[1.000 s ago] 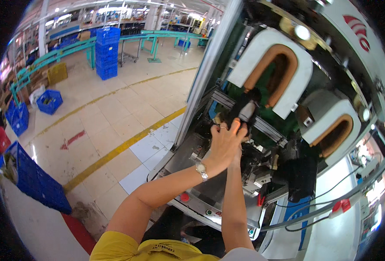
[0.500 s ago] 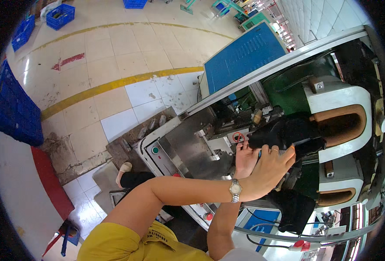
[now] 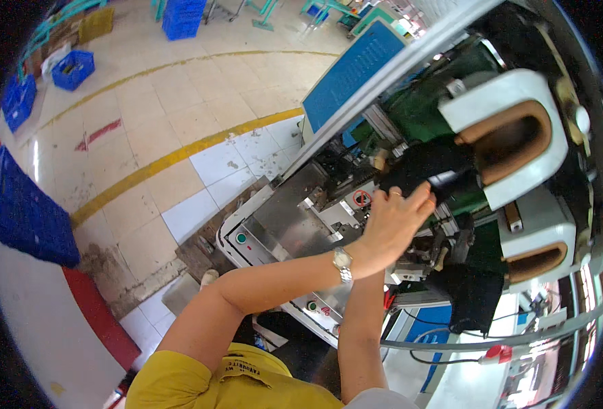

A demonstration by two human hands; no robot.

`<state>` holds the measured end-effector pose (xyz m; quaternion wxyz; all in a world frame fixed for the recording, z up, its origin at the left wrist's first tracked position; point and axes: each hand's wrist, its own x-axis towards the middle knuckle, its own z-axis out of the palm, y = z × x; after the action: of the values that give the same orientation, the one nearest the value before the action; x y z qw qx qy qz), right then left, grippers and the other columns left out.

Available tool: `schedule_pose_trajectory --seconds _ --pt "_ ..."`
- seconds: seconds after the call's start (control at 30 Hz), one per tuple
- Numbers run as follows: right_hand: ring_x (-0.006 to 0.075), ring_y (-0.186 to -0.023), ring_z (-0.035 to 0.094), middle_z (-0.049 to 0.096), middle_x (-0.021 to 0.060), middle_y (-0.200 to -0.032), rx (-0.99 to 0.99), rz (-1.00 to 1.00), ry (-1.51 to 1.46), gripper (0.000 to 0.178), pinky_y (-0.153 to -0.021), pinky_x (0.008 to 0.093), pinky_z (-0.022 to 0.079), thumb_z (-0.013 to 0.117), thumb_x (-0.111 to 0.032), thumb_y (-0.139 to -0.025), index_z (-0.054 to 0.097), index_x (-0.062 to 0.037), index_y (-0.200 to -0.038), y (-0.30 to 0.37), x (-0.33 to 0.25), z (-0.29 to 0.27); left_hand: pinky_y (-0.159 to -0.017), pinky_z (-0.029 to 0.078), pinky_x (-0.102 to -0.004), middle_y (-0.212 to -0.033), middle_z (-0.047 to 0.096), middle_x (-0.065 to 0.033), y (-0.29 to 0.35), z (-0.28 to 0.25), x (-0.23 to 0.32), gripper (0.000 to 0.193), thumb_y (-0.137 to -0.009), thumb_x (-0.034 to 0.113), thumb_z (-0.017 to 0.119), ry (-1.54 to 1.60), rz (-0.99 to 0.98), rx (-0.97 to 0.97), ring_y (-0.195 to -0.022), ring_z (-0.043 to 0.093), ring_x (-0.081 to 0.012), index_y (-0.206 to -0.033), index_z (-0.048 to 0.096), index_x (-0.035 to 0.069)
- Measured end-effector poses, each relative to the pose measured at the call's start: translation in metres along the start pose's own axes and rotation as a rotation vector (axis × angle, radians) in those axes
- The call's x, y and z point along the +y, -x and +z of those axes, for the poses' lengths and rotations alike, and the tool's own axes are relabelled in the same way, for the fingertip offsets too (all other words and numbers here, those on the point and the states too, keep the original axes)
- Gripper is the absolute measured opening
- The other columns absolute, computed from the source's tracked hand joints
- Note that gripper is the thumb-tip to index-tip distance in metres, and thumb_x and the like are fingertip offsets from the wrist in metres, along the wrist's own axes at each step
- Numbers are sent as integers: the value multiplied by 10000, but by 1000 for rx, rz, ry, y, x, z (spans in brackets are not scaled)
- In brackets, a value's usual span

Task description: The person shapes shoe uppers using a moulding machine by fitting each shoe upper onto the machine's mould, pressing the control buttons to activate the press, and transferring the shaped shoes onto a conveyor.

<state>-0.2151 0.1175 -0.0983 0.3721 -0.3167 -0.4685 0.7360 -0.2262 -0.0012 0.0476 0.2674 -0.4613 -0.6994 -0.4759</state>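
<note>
My left hand [image 3: 395, 228], with a metal watch on its wrist, reaches across to a black piece [image 3: 427, 163], shaped like a shoe upper. Its fingers curl together at the near edge of that piece. The piece sits before a brown-lined, U-shaped white clamp [image 3: 553, 136] on the machine. Behind my left wrist, my right forearm [image 3: 361, 341] rises from the lower edge; the right hand is hidden. A second black piece [image 3: 466, 293] hangs by the lower brown-lined clamp [image 3: 536, 262].
The machine has a bare metal table [image 3: 291, 225] with a green button [image 3: 241, 238] at its front corner. A metal rail [image 3: 424, 54] runs along its far side, beside a blue cabinet [image 3: 352, 75]. Blue crates [image 3: 29, 208] stand on the tiled floor at left.
The view has shifted, with floor crates showing farther in. My left hand has moved left and up along the black piece. My right hand, partly visible before, is now hidden.
</note>
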Motion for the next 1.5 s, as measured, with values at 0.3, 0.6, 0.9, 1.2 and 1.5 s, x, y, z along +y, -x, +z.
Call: schedule_pose_trajectory --seconds 0.3,0.6,0.9,1.2,1.5 --pt "103 -671 560 567 6 -765 13 -147 -215 254 -568 256 475 412 -299 -896 558 -92 -914 -8 -30 -7 -617 353 -362 -1147 408 -4 -3 0 6 378 -724 111 501 -74 51 -105 -760 497 -216 -1096 474 171" --pt "68 -485 472 550 7 -672 -78 -340 -503 228 -415 226 407 410 -260 -902 554 -86 -872 -51 -27 -33 -659 350 -371 -1178 371 -81 0 4 8 470 -673 39 546 -11 143 -194 -810 499 -268 -1124 432 107" --pt "89 -534 298 313 -41 -573 -25 -263 -371 175 -509 263 333 446 -248 -895 536 -98 -904 -58 -13 -25 -670 352 -358 -1007 426 -101 -6 6 -2 388 -706 101 539 -63 208 -136 -850 491 -234 -1085 459 82" --pt "93 -755 508 545 17 -816 45 -712 293 58 -676 231 418 511 -72 -833 518 -53 -887 119 -54 -61 -846 350 -359 -1190 444 -166 55 -13 -44 405 -675 4 544 308 238 -42 -1027 469 -289 -1076 504 48" --pt "139 -673 452 498 103 -899 746 -1268 794 192 -606 251 391 610 9 -702 555 -12 -885 278 -199 -155 -920 322 -412 -1135 437 -181 285 14 -241 684 -592 18 674 -81 -448 -302 -1099 399 -322 -1196 354 -9"
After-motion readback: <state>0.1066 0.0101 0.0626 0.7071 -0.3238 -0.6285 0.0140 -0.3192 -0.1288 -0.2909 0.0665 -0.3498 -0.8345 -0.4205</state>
